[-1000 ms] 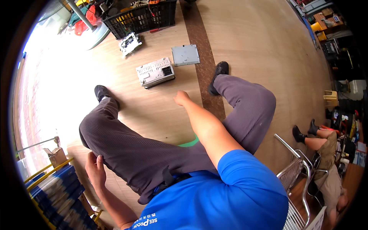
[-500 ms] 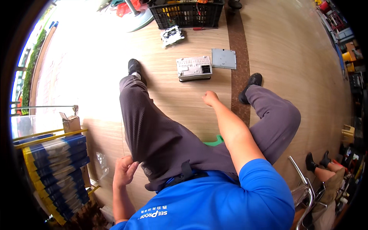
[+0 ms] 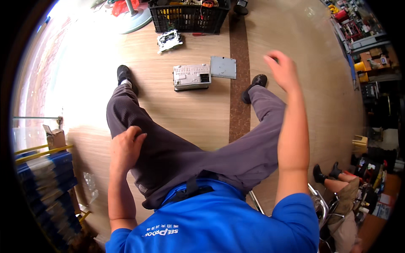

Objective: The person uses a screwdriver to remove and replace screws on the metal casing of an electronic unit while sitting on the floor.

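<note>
On the floor in front of me sits a silver metal box, shaped like a car stereo, with slots along its top and a black socket at one corner. A flat grey metal cover plate lies against its right side. Farther off, to the left, is a white and black mechanism. My left hand rests on my left thigh, loosely curled with the thumb apart, holding nothing I can see. My right hand is raised in the air beyond my right knee, slightly blurred, thumb and fingers apart, with nothing visible in it.
A black plastic crate full of tools stands at the back beside a round stand base. At left is a rack of blue packages. A seated person's legs and shelves of goods are at right.
My right hand has swung up and to the right, away from the space between my knees. My left hand has moved from beside my hip onto my thigh. The view has shifted rightward.
</note>
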Available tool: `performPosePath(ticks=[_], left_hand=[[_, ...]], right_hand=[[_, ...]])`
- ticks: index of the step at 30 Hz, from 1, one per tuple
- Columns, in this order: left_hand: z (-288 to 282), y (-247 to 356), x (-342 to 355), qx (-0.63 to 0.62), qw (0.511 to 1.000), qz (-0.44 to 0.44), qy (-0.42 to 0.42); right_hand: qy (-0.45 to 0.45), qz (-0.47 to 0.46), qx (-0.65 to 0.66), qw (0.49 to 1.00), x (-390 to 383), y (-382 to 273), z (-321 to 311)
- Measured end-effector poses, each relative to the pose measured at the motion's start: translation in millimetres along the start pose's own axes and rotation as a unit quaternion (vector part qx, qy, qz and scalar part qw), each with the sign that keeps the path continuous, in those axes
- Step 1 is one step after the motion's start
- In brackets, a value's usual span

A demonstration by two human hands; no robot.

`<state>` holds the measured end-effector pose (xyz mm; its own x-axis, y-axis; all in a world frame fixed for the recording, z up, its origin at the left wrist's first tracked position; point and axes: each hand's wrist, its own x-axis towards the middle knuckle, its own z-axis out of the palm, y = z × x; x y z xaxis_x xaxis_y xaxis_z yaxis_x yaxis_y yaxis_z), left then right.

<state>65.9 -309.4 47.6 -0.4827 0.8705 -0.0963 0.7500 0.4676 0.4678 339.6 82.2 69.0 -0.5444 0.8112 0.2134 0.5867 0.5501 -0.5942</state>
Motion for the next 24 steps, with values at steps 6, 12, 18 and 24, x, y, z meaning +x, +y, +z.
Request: performPosePath(ticks=[6, 12, 18, 24], left_hand=[[-1, -14, 17, -0.01, 0.982, -0.054, 0.181], [-8, -30, 23, 0.106, 0.985, -0.114, 0.08], [-9, -33, 23, -0.055, 0.994, -0.023, 0.089], [-16, -41, -19, -0.146, 0.987, -0.064, 0.013]], right_hand=[[-0.04, 0.232, -0.225, 0.946, -161, 30, -83], [-0.012, 0.234, -0.083, 0.969, -205, 69, -21], [-0.119, 0.227, 0.065, 0.964, -206, 65, -30], [-0.243, 0.171, 0.047, 0.954, -231, 19, -55]])
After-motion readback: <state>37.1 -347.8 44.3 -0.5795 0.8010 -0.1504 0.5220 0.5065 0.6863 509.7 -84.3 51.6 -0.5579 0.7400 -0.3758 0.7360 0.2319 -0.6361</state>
